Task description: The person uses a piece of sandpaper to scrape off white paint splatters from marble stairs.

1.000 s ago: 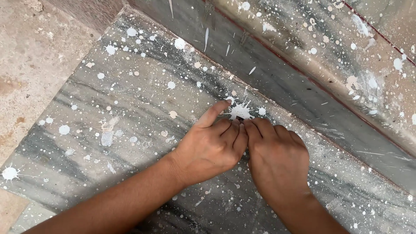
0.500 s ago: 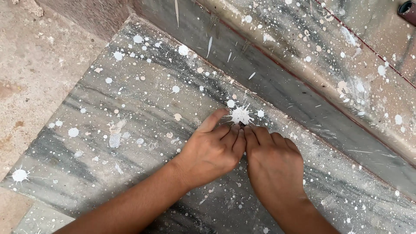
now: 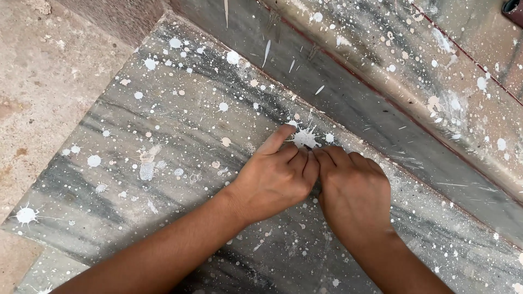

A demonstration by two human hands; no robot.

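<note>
Two bare forearms come into the head view from the lower edge, and neither shows any sleeve or cuff along its visible length. The left hand [image 3: 275,179] carries no glove, ring or band, and its wrist bears no watch or bracelet. The right hand [image 3: 354,193] is equally uncovered, with no ring, strap or wrap on its back or wrist. The fingers [image 3: 297,160] are slim with plainly ridged knuckles, and the left thumb is long and tapered. Fingernails cannot be made out. No paint flecks can be clearly told on the hands or arms, and no clothing appears anywhere.
</note>
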